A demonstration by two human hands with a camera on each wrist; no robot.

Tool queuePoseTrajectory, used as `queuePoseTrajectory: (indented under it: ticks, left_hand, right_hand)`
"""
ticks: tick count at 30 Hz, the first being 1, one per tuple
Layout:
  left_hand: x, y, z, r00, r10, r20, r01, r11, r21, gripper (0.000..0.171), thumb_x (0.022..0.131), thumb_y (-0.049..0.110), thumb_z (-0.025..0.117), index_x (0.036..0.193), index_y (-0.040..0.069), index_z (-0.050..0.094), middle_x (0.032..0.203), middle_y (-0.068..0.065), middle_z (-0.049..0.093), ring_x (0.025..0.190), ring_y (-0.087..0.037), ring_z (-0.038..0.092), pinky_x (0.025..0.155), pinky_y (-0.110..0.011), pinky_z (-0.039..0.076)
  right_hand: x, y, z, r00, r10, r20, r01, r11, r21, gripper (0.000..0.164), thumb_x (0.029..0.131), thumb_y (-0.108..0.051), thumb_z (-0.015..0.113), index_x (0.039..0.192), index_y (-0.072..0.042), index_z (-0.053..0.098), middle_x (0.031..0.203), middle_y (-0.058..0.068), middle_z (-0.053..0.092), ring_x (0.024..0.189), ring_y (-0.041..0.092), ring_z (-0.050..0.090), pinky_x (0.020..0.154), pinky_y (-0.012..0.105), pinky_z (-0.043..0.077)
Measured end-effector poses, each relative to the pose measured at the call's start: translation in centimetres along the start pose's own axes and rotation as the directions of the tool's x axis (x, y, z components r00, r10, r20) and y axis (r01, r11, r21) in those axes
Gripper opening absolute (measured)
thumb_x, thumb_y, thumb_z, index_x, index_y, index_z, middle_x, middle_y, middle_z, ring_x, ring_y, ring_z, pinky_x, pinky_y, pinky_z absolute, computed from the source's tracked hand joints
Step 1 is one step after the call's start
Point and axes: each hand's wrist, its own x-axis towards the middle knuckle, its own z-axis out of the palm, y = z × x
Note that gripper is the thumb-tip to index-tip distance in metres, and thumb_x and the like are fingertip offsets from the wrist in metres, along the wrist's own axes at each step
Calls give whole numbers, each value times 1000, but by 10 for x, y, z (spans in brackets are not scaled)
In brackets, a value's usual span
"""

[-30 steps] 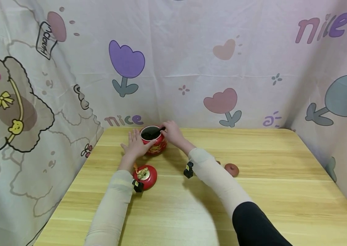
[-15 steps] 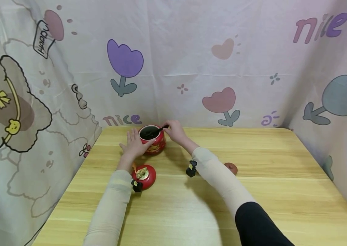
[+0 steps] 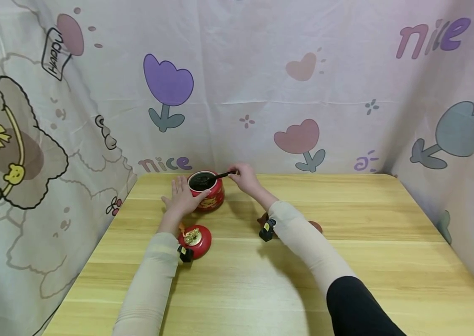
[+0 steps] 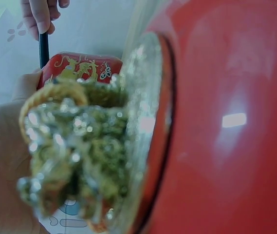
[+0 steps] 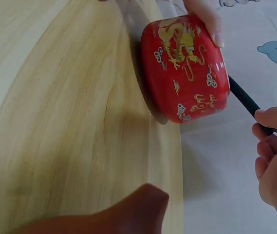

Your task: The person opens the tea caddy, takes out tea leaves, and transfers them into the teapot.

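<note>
Jar (image 3: pixel 215 201), red: upright, near table's (image 3: pixel 228 289) far edge; my left hand (image 3: pixel 182 200), fingers spread, against its side. Spoon (image 3: pixel 222 175), black: tip in jar's mouth, handle pinched by my right hand (image 3: pixel 245 179). Lid (image 3: pixel 204 246), red: on table, nearer me.

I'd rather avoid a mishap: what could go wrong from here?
The right grip pinches the black utensil near its handle's end, so it might slip. The left grip rests against the red jar, which could tip if levered. The red lid, close by the left sleeve, might get knocked.
</note>
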Motion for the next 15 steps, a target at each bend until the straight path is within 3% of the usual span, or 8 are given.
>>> queuePoseTrajectory:
  ticks: [8,15]
  left_hand:
    - [0,1,-1,1000,-5,8,5,1000,0,121,80,86,36,155,3,-9,164,-19,-10,150,-37,-18,107,-80,-3]
    - [1,0,0,1000,-5,9,5,1000,10,120,81,86,35,155,3,-11,164,-19,-11,150,-38,-17,107,-80,-4]
  right_hand:
    - [-3,2,-8,999,53,-1,-53,996,74,16,91,-10,67,103,-2,72,97,14,72,81,24,58,70,28,45]
    - [-8,1,-18,999,43,10,-43,995,89,19,92,-11,66,107,0,71,100,14,71,87,27,61,77,35,50]
